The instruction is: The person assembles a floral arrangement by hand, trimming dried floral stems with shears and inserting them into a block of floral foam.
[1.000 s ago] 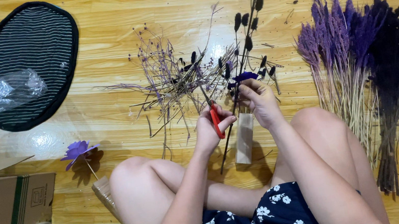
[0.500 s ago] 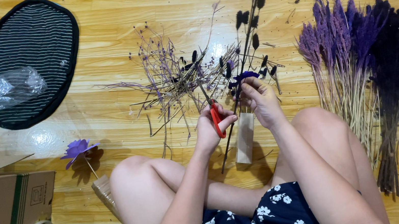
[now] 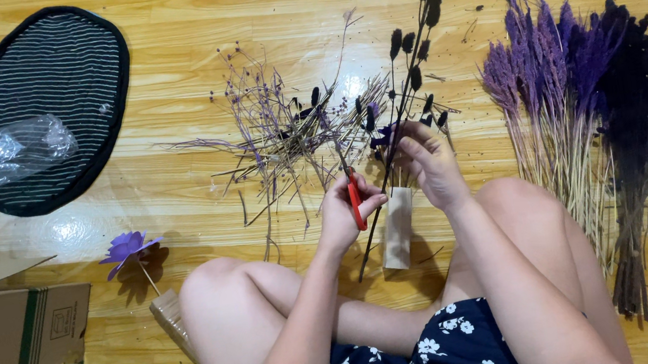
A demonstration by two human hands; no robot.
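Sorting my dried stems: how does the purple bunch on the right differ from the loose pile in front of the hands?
The purple bunch is dense, its stems parallel; the loose pile is thin and scattered. The bunch has fluffy plumes; the pile is mostly bare twigs. Both lie on the wooden floor.

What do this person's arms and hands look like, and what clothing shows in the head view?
Both forearms are bare, with no sleeves in view. The left hand and right hand wear no gloves, and no rings, watch or bracelets can be made out. The legs are bare too. The only clothing visible is a dark navy garment with small white flowers at the lap.
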